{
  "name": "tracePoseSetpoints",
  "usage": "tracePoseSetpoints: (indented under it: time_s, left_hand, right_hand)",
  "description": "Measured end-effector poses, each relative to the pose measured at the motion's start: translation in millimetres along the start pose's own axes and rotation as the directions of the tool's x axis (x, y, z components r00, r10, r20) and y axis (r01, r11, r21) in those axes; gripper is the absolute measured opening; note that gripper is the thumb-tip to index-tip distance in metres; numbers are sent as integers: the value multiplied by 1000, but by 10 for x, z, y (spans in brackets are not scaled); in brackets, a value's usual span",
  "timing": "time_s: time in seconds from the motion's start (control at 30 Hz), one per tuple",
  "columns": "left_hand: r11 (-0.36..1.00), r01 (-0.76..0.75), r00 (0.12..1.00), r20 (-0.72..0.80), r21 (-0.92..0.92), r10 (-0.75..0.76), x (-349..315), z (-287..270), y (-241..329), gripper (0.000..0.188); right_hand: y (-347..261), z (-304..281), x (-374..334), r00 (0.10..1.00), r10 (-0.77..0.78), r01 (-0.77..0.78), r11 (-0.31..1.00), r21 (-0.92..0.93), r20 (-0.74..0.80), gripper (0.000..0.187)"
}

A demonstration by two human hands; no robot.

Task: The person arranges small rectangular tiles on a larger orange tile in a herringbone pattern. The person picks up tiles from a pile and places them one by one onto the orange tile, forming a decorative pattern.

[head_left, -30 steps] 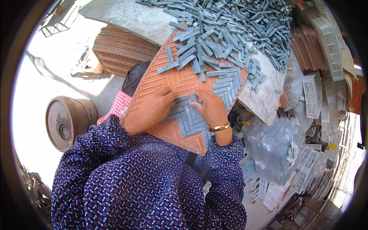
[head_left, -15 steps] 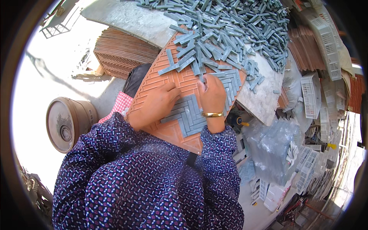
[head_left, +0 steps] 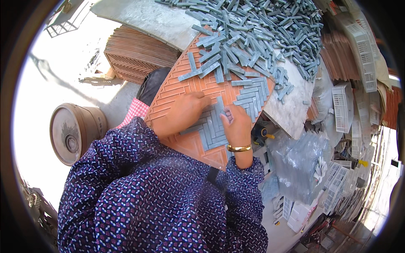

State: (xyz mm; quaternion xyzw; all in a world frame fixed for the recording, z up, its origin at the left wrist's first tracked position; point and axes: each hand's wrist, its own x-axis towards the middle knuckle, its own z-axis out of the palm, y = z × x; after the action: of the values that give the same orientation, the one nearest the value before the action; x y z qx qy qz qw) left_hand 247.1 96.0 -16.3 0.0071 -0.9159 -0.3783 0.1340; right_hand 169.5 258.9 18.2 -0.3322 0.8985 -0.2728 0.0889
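An orange-brown grooved template board lies tilted before me, its grooves in a herringbone pattern. Grey tile strips fill part of it, and another laid patch runs along its right edge. My right hand, with a gold bangle at the wrist, is closed in a pinch at the lower end of a grey tile strip in the middle of the board. My left hand rests over the board to the left, fingers curled together; its fingertips are partly hidden.
A heap of loose grey strips spills over the board's far end from a pale slab. Stacked boards stand at left, near a brown bucket. Plastic-wrapped bundles and white crates are at right.
My right hand has moved from beside the loose strips down toward me, to the board's middle. My left hand has shifted slightly right. A strip now shows between the hands.
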Motion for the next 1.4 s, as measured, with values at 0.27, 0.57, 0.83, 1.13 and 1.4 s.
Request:
tracePoseSetpoints:
  time_s: [0.27,0.57,0.83,1.13,1.4]
  left_hand:
    - [999,22,999,-29,33,-21,12,43,26,8]
    - [970,157,987,-14,-184,-162,-205,-243,-76,8]
    - [996,85,996,-23,-9,-86,-239,-140,-31,7]
    - [994,93,945,-319,62,-68,-55,-335,-147,17]
    - [986,130,964,-248,108,-100,40,-401,-278,21]
  right_hand:
    - [47,24,272,963,-257,252,965,-70,-74,31]
    - [162,-27,283,968,-249,248,968,22,33,35]
    - [-19,-10,199,990,-96,103,992,71,-99,30]
    - [-129,-3,-268,949,35,52,963,265,-314,16]
    - [14,17,-620,954,114,-44,968,247,-277,15]
